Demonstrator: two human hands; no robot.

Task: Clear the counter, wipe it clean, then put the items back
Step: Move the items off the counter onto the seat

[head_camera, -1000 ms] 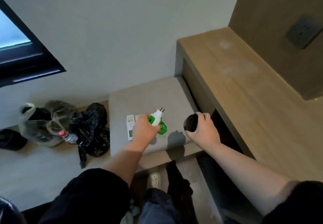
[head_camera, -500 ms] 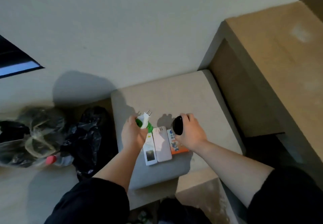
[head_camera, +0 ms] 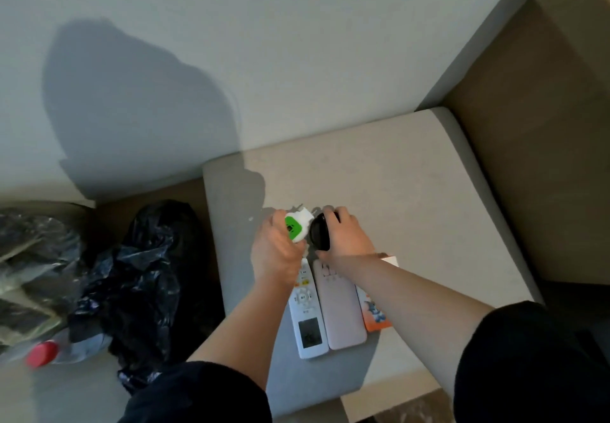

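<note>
Over the grey cushion (head_camera: 412, 191), a green-and-white plug-in device (head_camera: 294, 227) is gripped in the left hand (head_camera: 275, 251) and a black round object (head_camera: 319, 234) in the right hand (head_camera: 346, 237), fingers curled round each, just beyond the white remote (head_camera: 308, 317), pink remote (head_camera: 340, 310) and orange box (head_camera: 374, 313). Both are probably best set down flat, the round one steadied against rolling. Both forearms are stretched forward, hands close together.

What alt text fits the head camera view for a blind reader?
The left hand holds a green plug and the right hand a round black object over a grey cushion. A white remote, pink remote and orange box lie there.
</note>
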